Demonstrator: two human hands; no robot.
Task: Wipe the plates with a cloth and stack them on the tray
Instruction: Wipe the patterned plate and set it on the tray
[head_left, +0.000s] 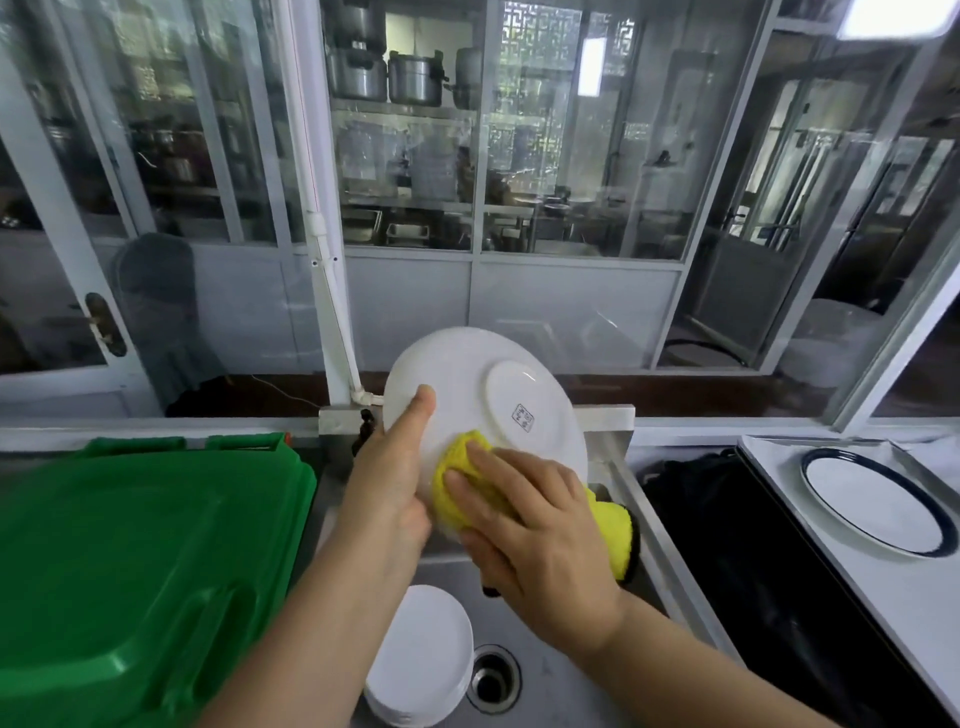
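My left hand (390, 467) grips the left rim of a white plate (462, 384), thumb on its underside, and holds it tilted over the sink with the foot ring and maker's stamp facing me. My right hand (530, 519) presses a yellow cloth (462, 478) against the plate's lower underside, fingers spread over it; the cloth's black-edged end (621, 535) hangs out to the right. A stack of white plates (421, 654) sits in the sink below. At the right, a blue-rimmed plate (872, 493) lies on a white tray (779, 467).
A green bin lid (140, 561) fills the left side beside the steel sink (550, 675), whose drain (493, 680) lies near the plate stack. A black cloth or bag (727, 519) lies between sink and tray. Glass partitions stand behind the counter.
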